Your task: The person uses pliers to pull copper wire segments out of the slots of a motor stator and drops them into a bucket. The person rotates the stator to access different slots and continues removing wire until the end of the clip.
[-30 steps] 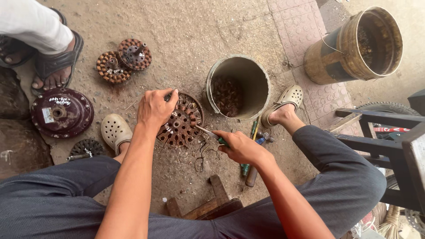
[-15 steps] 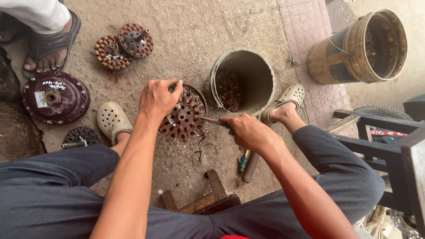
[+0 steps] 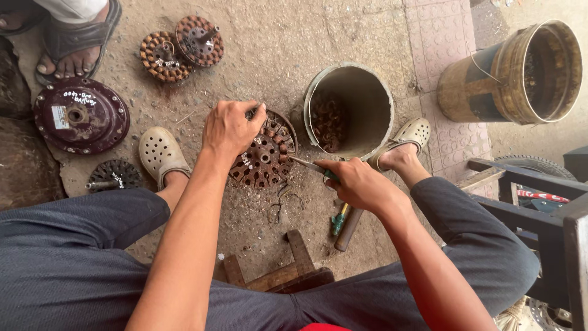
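Head view: left hand (image 3: 231,127) clamps one rusty stator (image 3: 264,157) tilted on the ground beside one grey bucket (image 3: 355,101); right hand (image 3: 355,182) fisted around one green-handled tool (image 3: 310,165), tip touching the stator; two more stators (image 3: 180,46) lie far left; a second bucket (image 3: 520,70) far right.

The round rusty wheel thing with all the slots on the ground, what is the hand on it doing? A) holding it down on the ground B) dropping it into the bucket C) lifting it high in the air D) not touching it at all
A: the left hand is pressed on top of the round slotted metal part, which lies on the ground beside the bucket, while the right hand pokes a thin tool at it.
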